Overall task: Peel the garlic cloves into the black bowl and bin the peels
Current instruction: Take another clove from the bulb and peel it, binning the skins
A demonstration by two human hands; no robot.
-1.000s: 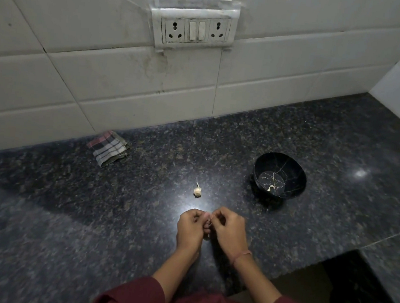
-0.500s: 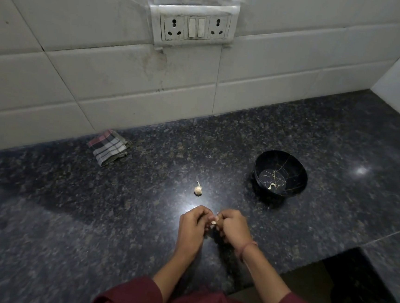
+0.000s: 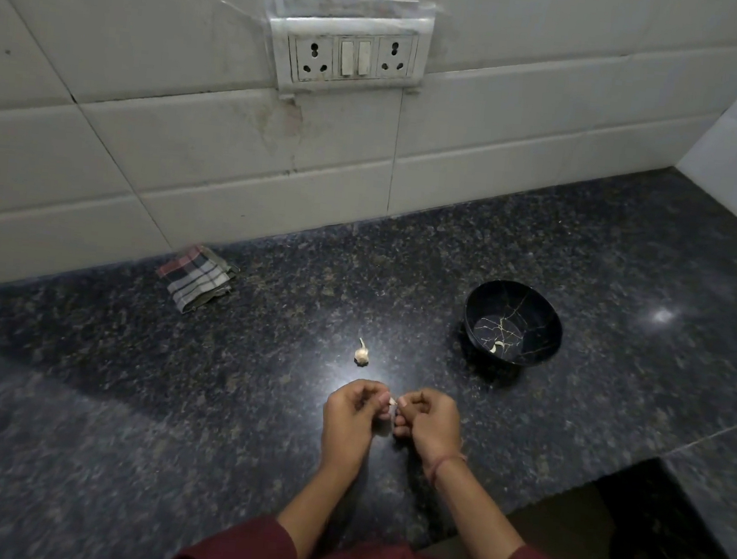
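You are seeing no text, label, brand, number or sign that can be read. The switch plate (image 3: 350,57) on the wall and the black bowl (image 3: 533,307) are showing no lettering you can make out.

A single view, worn on the head, looks forward and down across the stone counter (image 3: 123,414) to the tiled wall (image 3: 168,150), socket plate (image 3: 352,57) at 12 o'clock. Close under the lens, near 6 o'clock, left hand (image 3: 352,420) and right hand (image 3: 430,423) pinch a garlic clove (image 3: 391,401). The black bowl (image 3: 541,321) sits at 2 o'clock. The wide lens seems to bow the edges.
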